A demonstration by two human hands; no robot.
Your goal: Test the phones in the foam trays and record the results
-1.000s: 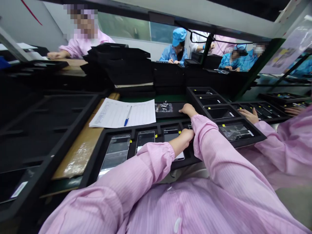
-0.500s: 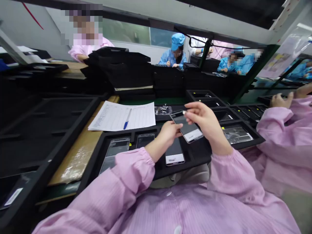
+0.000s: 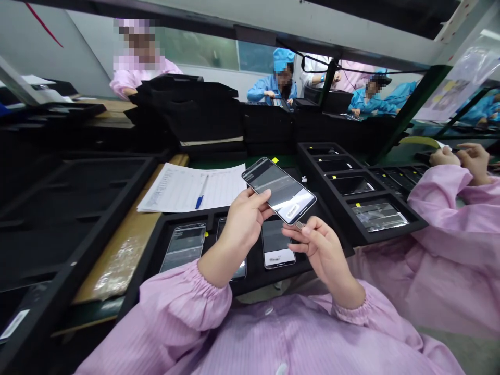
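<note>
My left hand (image 3: 242,225) grips a smartphone (image 3: 279,188) by its left edge, thumb on the glass. The phone is tilted, with a white label near its lower end and a yellow tab at its upper edge. My right hand (image 3: 323,249) pinches a small metallic plug-like piece (image 3: 300,225) at the phone's bottom edge; whether it is inserted, I cannot tell. Beneath my hands, a black foam tray (image 3: 153,256) holds more phones, one at the left (image 3: 184,244) and one below the held phone (image 3: 278,249). Another is partly covered by my left arm.
Printed sheets (image 3: 172,190) with a blue pen (image 3: 202,191) lie behind the tray. At right, another black tray (image 3: 353,205) holds several phones, beside a co-worker's hands (image 3: 474,159). Stacked black trays (image 3: 203,112) rise behind. A green post (image 3: 410,114) stands at back right.
The phone has moved left and turned its screen more toward me. My right hand has gone from the phone's upper end down to its bottom edge. The co-worker at right now lifts a yellow strip.
</note>
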